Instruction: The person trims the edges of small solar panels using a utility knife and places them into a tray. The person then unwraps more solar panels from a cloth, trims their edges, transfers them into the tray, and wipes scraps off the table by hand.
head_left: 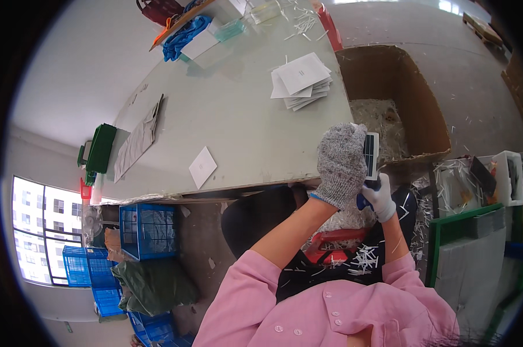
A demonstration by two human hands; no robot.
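My left hand (341, 165), in a grey knit glove, is closed around a small white-framed panel (372, 151) with dark cells, like a little solar panel. It is held just past the table's right corner. Below it my right hand (380, 199), in a white glove, is closed on a blue-handled tool (362, 202). The tool's working end is hidden, so I cannot tell its kind or whether it touches the panel. Thin white plastic strips (365, 260) lie scattered over my dark-clothed lap.
The grey table (244, 133) bears a stack of white cards (302, 75) and a single white card (203, 167). An open cardboard box (429, 121) with clear plastic scraps stands right of it. Blue crates (149, 231) and a dark green sack (157, 286) are at the lower left.
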